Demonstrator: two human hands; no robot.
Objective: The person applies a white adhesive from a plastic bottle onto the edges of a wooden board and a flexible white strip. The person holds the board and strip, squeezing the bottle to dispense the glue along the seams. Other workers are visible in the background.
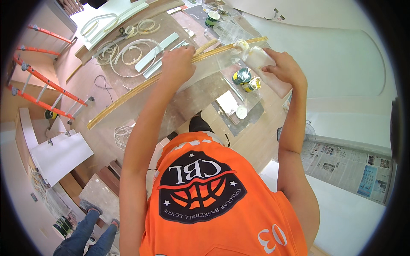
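A translucent white plastic jug [265, 68] is tilted in the right hand [285, 68], its narrow neck at the edge of a long board [143, 88]. Clock positions are taken from the jug, 12 o'clock at the top of the view. The thumb and fingers of the right hand are set apart and pinch the jug's smooth wall. The board has a pale, flat face and a banded, wood-coloured edge, running off between 8 and 9 o'clock. At 9 o'clock, the left hand [177, 66] rests on that edge, fingers curled; their tips are hidden, so whether they pinch it cannot be told. Near the jug, between 8 and 9 o'clock, stand two round tubs [242, 76]. A flat white rectangular panel [226, 103] lies at 8 o'clock; a round white lid [241, 112], at 7. Farther out at 9 are pale coiled strips [136, 56] and an orange ladder [50, 85]; at 5, printed newspaper sheets [341, 164].
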